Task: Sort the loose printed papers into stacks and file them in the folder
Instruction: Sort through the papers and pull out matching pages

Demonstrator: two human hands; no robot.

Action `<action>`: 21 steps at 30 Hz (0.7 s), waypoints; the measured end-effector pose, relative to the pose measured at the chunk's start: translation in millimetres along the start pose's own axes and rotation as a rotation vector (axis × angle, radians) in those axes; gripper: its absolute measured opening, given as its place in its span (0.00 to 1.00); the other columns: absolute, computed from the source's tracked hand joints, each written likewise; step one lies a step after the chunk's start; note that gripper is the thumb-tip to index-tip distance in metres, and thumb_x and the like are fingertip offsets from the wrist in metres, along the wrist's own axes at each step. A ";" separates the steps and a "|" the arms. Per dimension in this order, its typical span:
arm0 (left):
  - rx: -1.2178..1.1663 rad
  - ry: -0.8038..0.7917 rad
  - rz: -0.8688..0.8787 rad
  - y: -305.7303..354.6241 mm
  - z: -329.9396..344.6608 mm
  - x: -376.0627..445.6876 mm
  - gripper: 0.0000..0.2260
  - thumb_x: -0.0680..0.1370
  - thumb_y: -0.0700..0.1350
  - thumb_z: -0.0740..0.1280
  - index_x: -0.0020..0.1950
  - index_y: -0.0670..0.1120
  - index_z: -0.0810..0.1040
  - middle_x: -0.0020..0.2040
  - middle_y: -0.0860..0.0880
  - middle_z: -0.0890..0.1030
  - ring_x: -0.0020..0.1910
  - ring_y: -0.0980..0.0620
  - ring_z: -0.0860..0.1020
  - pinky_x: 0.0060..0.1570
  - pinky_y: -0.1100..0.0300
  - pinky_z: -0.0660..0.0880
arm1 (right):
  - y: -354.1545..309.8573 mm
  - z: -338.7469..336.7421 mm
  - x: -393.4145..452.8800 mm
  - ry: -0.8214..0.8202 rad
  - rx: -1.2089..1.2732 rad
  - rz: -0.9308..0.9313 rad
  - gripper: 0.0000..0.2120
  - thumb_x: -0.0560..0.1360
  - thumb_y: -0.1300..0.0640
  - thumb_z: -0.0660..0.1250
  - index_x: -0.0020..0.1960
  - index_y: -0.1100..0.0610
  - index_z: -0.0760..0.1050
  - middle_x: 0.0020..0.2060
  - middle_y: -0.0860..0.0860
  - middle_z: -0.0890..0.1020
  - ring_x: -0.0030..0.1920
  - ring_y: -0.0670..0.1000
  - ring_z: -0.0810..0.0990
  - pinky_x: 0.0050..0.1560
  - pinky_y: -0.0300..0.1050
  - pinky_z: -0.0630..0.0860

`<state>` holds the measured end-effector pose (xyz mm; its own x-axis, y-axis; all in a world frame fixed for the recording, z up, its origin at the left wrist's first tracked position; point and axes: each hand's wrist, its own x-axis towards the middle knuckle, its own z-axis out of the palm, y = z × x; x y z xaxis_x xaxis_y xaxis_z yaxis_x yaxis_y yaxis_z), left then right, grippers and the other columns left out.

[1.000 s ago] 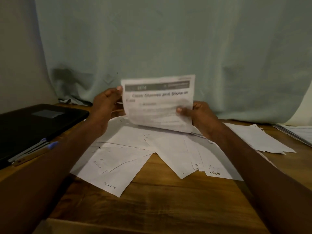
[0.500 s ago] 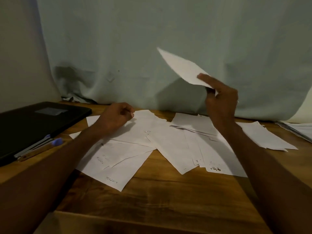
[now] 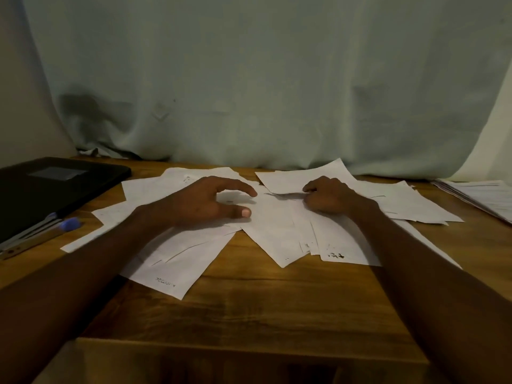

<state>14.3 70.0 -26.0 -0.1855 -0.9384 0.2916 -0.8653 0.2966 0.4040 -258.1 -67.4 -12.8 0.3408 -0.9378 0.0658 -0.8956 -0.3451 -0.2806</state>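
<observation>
left hand (image 3: 199,202): fingers spread loose over the papers (image 3: 266,231), holding nothing
right hand (image 3: 329,196): curled, grip unclear
table (image 3: 249,309): bare wood toward 6 o'clock
folder (image 3: 52,184): flat, black, 10 o'clock

Bare near surface (image 3: 249,309) passable; loose papers (image 3: 277,234) blocking centre, black folder (image 3: 55,184) left, paper stack (image 3: 482,195) right.

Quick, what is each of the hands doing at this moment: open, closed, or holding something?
Left hand: open, fingers spread above the loose papers, holding nothing.
Right hand: fingers curled on a sheet's edge; whether it grips cannot be told.
</observation>
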 end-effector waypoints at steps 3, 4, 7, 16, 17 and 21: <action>0.070 -0.170 0.014 -2.8 3.3 -1.1 0.31 0.71 0.74 0.66 0.73 0.67 0.72 0.77 0.63 0.68 0.75 0.59 0.64 0.73 0.54 0.60 | -0.6 -3.6 9.4 -0.095 0.034 -0.008 0.27 0.73 0.53 0.66 0.72 0.54 0.75 0.73 0.52 0.73 0.72 0.57 0.71 0.72 0.52 0.68; 0.055 -0.182 -0.003 -4.3 4.3 -1.5 0.31 0.71 0.73 0.66 0.73 0.66 0.73 0.77 0.63 0.69 0.76 0.58 0.64 0.75 0.53 0.59 | 0.4 -3.2 12.0 -0.094 0.053 -0.004 0.30 0.72 0.56 0.65 0.74 0.51 0.72 0.75 0.52 0.70 0.74 0.56 0.68 0.74 0.54 0.65; -0.015 -0.146 -0.010 -4.1 5.7 -1.2 0.29 0.71 0.71 0.69 0.70 0.64 0.77 0.74 0.62 0.73 0.75 0.57 0.68 0.74 0.53 0.61 | -2.5 -1.6 10.6 -0.030 0.095 -0.011 0.33 0.73 0.57 0.68 0.76 0.43 0.67 0.78 0.50 0.66 0.78 0.56 0.63 0.78 0.58 0.57; -0.153 0.071 -0.039 0.5 4.7 3.3 0.09 0.72 0.55 0.78 0.51 0.56 0.88 0.52 0.64 0.85 0.55 0.62 0.80 0.63 0.57 0.70 | -27.3 -4.0 -3.2 0.062 0.399 -0.406 0.20 0.75 0.65 0.66 0.59 0.45 0.85 0.69 0.46 0.78 0.66 0.48 0.75 0.55 0.35 0.73; -0.167 0.095 -0.033 0.1 2.9 3.3 0.07 0.73 0.54 0.78 0.49 0.55 0.88 0.50 0.63 0.86 0.54 0.63 0.80 0.62 0.58 0.71 | -31.8 -5.5 -5.9 0.040 0.412 -0.443 0.18 0.76 0.64 0.67 0.59 0.46 0.85 0.68 0.46 0.79 0.65 0.48 0.76 0.57 0.37 0.73; -0.231 0.203 -0.088 -0.2 -7.9 1.9 0.04 0.74 0.50 0.78 0.46 0.53 0.89 0.45 0.58 0.87 0.48 0.62 0.82 0.54 0.60 0.75 | -46.2 -10.8 -17.0 -0.052 0.424 -0.526 0.12 0.77 0.46 0.73 0.61 0.42 0.84 0.62 0.39 0.82 0.61 0.38 0.78 0.66 0.42 0.71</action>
<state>17.8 69.5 -18.7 0.0022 -0.9143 0.4051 -0.7412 0.2704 0.6144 -225.6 -36.0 9.5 0.7231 -0.6427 0.2531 -0.4209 -0.7006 -0.5762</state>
